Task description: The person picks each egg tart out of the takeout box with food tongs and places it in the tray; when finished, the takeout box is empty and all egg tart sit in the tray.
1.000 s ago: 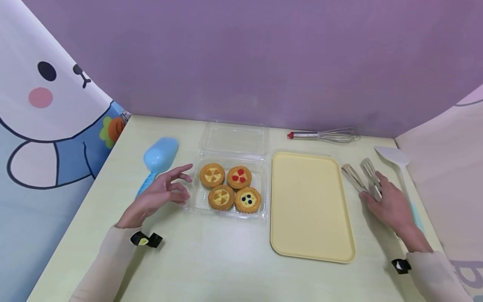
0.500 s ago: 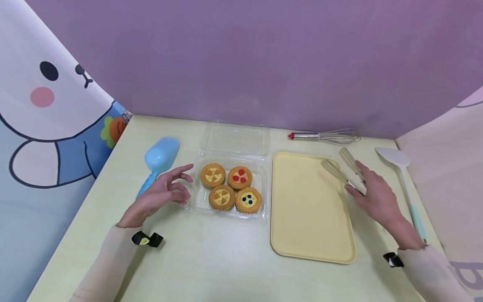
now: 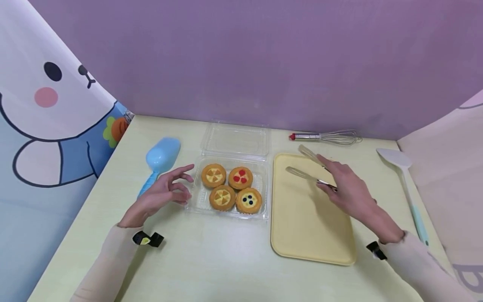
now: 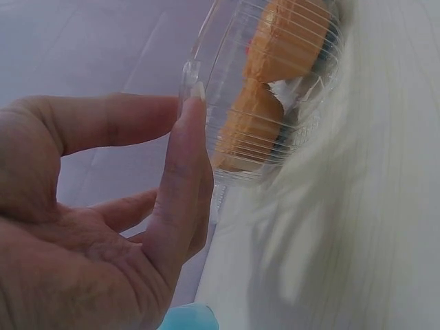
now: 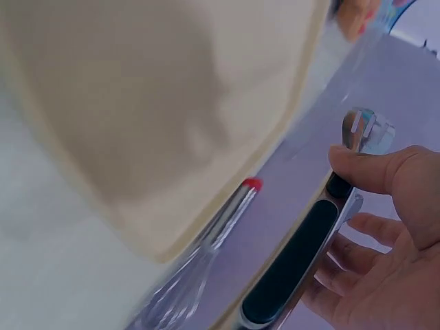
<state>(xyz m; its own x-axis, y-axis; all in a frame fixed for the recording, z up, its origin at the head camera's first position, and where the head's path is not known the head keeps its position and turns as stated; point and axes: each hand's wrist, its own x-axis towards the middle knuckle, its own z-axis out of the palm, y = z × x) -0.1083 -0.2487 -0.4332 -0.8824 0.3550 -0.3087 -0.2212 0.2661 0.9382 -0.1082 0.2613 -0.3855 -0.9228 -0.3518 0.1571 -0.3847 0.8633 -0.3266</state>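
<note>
My right hand (image 3: 349, 191) holds a pair of metal tongs (image 3: 307, 174) above the tray, their two tips spread apart and pointing left. In the right wrist view, thumb and fingers lie on either side of the tongs' dark grip (image 5: 292, 261). My left hand (image 3: 162, 188) is loosely bent at the left edge of a clear plastic clamshell box (image 3: 264, 167), fingertips right at its rim, index and thumb apart. Several round tarts lie in the box: two with orange wedges (image 3: 214, 175), one with red berries (image 3: 240, 178), one with blue berries (image 3: 248, 200).
The pale yellow tray (image 3: 294, 230) lies right of the box, whose lid (image 3: 236, 139) is folded back. A whisk (image 3: 324, 137) lies behind the tray. A white turner (image 3: 403, 167) is at the right edge. A blue scoop (image 3: 162, 155) lies beyond my left hand.
My right hand has carried the tongs leftward, from beside the turner to over the tray. The left hand, box and tarts have stayed in place.
</note>
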